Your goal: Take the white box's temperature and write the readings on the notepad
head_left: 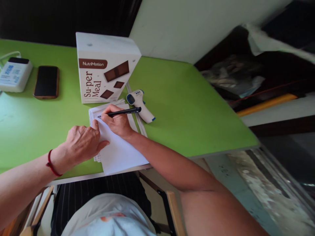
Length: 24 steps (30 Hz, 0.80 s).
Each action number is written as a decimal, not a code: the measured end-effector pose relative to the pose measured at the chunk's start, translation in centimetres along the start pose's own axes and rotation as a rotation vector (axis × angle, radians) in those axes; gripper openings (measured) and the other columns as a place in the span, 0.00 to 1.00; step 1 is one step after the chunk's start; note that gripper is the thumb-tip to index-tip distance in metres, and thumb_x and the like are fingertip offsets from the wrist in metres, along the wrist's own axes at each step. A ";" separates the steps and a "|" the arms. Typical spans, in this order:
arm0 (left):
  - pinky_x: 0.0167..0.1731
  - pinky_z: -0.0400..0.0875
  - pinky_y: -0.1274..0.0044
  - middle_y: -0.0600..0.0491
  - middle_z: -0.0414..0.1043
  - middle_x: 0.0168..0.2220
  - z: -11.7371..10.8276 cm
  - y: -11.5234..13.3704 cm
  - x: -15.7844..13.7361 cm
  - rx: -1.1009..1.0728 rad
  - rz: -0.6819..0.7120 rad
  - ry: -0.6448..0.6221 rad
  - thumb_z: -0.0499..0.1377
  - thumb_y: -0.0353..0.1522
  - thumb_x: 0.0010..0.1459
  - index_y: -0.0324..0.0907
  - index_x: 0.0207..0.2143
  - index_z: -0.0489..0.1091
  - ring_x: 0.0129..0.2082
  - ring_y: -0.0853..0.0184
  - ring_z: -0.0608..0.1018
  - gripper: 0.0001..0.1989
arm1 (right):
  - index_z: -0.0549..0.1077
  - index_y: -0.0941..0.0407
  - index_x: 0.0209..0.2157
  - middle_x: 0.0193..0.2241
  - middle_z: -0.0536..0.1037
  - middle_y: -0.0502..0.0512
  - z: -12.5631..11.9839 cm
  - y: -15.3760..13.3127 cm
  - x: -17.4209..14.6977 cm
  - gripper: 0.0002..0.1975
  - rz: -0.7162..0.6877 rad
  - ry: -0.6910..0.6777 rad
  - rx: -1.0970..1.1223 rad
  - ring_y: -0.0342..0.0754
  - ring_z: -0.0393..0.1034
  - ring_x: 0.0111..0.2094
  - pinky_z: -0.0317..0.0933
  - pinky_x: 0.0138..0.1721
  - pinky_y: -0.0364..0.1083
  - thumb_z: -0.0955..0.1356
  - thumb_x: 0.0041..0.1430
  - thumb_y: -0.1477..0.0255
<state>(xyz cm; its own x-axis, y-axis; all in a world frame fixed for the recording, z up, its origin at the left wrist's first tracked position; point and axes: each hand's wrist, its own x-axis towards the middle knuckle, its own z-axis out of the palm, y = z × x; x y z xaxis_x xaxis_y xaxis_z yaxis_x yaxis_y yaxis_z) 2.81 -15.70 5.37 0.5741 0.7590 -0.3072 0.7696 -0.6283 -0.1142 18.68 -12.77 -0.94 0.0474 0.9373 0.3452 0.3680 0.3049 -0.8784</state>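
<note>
- Looks like somebody's home to me
- Phone (46, 82) lying on the green counter (194, 111)
- Wood-armed chair (175, 213) at the counter's near edge
- Loose clutter (233, 76) past the counter's right end

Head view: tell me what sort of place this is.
Probably a desk corner in a home or small office; the picture can't settle which. The signs are a green table, a phone lying on it, and white paper, where the right hand holds a black pen.
</note>
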 end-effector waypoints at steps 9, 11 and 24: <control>0.32 0.71 0.66 0.35 0.78 0.31 0.1 0.0 0.0 -0.010 -0.004 0.009 0.49 0.49 0.70 0.22 0.67 0.55 0.35 0.44 0.83 0.40 | 0.64 0.53 0.23 0.21 0.67 0.46 0.0 0.1 0.1 0.08 0.030 -0.011 -0.023 0.43 0.61 0.26 0.59 0.32 0.44 0.66 0.53 0.68; 0.32 0.71 0.66 0.35 0.78 0.31 0.3 -0.1 0.0 -0.027 -0.001 0.010 0.49 0.49 0.69 0.22 0.66 0.56 0.35 0.45 0.83 0.39 | 0.63 0.53 0.23 0.21 0.67 0.46 -0.2 -0.2 0.2 0.09 0.018 0.005 -0.031 0.43 0.60 0.26 0.59 0.31 0.44 0.66 0.54 0.68; 0.35 0.72 0.62 0.39 0.77 0.33 -1.2 -5.8 2.8 -0.162 -0.344 0.238 0.49 0.40 0.65 0.35 0.46 0.75 0.37 0.45 0.81 0.21 | 0.77 0.54 0.30 0.33 0.77 0.56 -7.4 -1.9 1.6 0.09 -0.149 -0.139 -0.817 0.50 0.69 0.35 0.57 0.35 0.48 0.67 0.52 0.81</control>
<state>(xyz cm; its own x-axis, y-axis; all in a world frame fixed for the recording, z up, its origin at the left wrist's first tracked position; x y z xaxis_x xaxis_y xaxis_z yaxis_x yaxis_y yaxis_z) 0.29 -9.72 6.28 0.3103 0.9493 -0.0493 0.9501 -0.3114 -0.0162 24.90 -13.07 3.75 -0.1503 0.9256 0.3475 0.9202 0.2594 -0.2931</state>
